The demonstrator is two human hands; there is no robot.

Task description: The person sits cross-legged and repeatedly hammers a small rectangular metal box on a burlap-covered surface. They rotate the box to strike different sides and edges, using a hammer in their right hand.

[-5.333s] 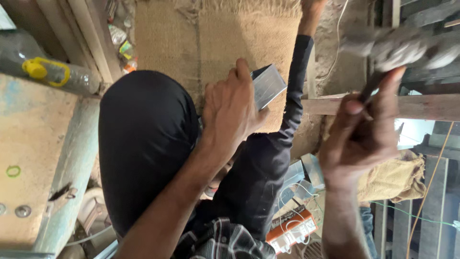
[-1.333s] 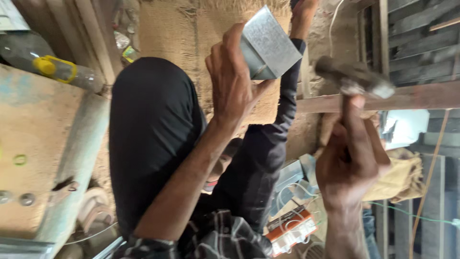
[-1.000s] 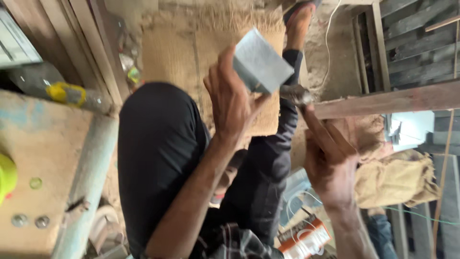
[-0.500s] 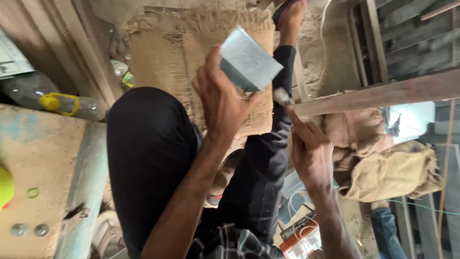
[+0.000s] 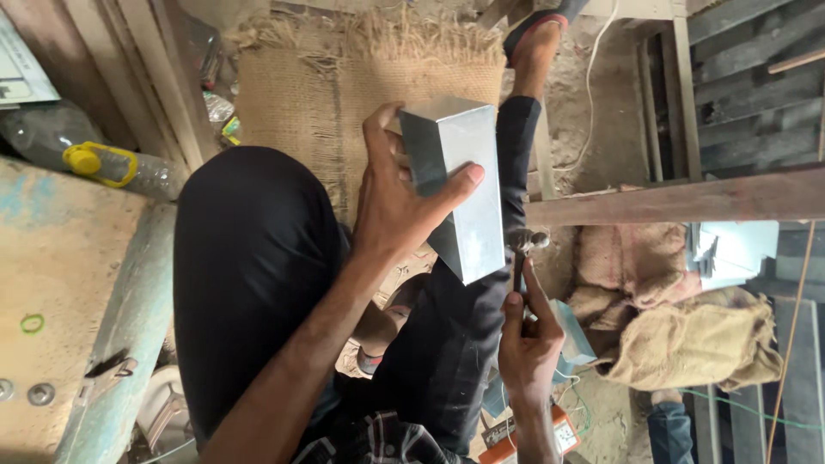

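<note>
My left hand (image 5: 404, 202) grips a grey sheet-metal box (image 5: 460, 185), thumb across its front face, holding it above my black-trousered legs (image 5: 249, 266). My right hand (image 5: 528, 344) is closed on the handle of a small hammer (image 5: 522, 245), whose head sits just right of the box's lower corner, close to a wooden beam (image 5: 679, 198). My foot (image 5: 533, 43) rests far ahead, beyond the box.
A burlap mat (image 5: 326, 94) lies on the floor under my legs. A plastic bottle with a yellow cap (image 5: 103, 163) lies at left beside a worn bench top (image 5: 60, 283). Burlap sacks (image 5: 687, 344) and folded metal pieces (image 5: 730, 249) sit at right.
My left hand has turned and lowered the box toward my lap. My right hand has brought the hammer down from beside the beam to below the box.
</note>
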